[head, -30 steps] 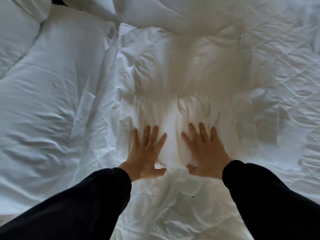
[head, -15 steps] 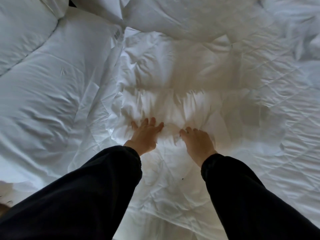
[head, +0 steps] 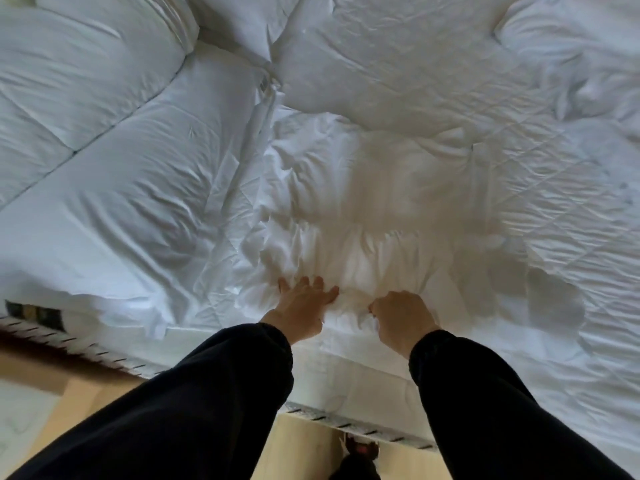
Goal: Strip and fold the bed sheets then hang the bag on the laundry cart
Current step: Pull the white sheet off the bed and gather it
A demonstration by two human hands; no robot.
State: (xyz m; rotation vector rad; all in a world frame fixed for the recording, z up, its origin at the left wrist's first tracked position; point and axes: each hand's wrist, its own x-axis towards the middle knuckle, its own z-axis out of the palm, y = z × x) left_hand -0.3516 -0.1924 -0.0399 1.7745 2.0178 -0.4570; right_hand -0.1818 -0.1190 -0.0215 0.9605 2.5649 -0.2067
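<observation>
Now your left hand point(head: 304, 306) lies flat, fingers spread, on the bunched white sheet point(head: 363, 258) near the edge of the bed point(head: 346, 389). Your right hand point(head: 401, 318) curls tight, grabbing a fold of it

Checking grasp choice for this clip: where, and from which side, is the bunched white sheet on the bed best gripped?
Grip the gathered ridge of the sheet, coming from the near side, low, as the right hand does. Its folds stand up there in a pleated roll that fingers can curl around. The flatter fabric beyond probably offers less to hold.
</observation>
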